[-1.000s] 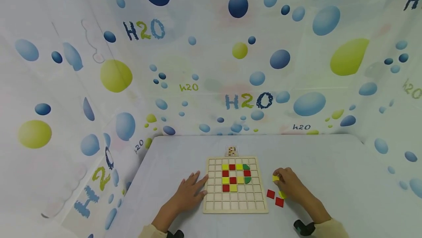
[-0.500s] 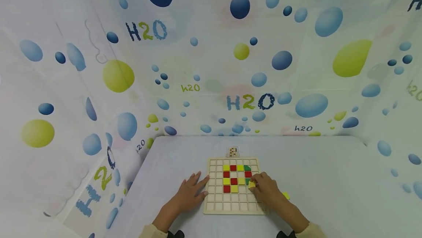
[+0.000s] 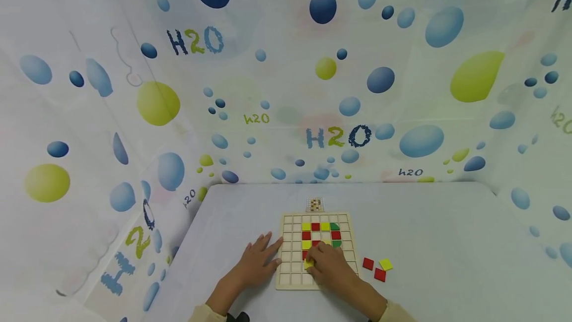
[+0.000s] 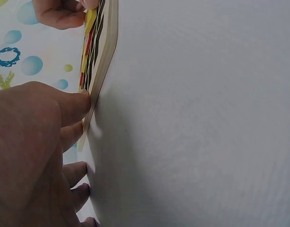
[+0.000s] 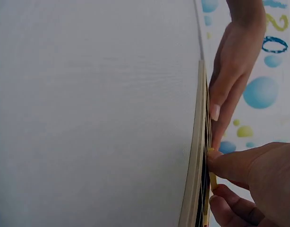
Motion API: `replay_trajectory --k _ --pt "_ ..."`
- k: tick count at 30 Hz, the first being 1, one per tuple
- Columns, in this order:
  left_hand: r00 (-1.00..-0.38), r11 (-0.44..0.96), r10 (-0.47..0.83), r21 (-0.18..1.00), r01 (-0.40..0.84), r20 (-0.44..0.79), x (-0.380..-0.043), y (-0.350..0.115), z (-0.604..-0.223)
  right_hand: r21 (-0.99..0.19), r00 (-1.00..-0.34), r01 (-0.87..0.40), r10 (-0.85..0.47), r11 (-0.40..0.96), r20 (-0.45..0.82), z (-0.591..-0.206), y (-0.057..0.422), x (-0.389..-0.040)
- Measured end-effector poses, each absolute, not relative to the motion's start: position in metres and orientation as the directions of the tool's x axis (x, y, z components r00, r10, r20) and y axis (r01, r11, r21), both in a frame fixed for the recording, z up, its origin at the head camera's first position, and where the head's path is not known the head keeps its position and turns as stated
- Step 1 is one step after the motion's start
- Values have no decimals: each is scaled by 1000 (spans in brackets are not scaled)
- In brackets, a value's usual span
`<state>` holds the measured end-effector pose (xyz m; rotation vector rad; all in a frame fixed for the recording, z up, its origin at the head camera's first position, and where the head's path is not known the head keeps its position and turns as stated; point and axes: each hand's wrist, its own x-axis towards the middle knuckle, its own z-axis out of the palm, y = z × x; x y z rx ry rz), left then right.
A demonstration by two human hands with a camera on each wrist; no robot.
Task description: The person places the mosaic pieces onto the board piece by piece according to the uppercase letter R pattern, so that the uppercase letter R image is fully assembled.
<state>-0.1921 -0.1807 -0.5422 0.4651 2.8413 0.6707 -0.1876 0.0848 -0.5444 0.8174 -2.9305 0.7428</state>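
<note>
A wooden grid board (image 3: 295, 279) lies on the white table with red, yellow and green tiles set in some of its cells. My right hand (image 3: 332, 267) is over the board and pinches a yellow square tile (image 3: 309, 264) just below the left column of tiles. In the right wrist view, thumb and fingers hold that yellow tile (image 5: 213, 179) by its edges, close over the grid. My left hand (image 3: 259, 261) rests at the board's left edge with fingers spread; in the left wrist view its thumb and a finger touch the wooden rim (image 4: 100, 78).
Right of the board lie two loose red tiles (image 3: 368, 263) and a yellow tile (image 3: 386, 264). A small pattern card (image 3: 315, 205) sits at the board's far edge. Behind the table hangs a printed curtain (image 3: 286, 89).
My right hand has carried the yellow tile from the loose pieces at the right, leftward across the board to its lower left part. My left hand has stayed at the edge.
</note>
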Motion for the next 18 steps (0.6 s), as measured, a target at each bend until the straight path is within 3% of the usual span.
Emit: replay_trajectory --k 18 --pt "-935 851 338 459 256 -104 -191 -180 -540 -456 -822 -549 -550 701 146 -538 86 -186"
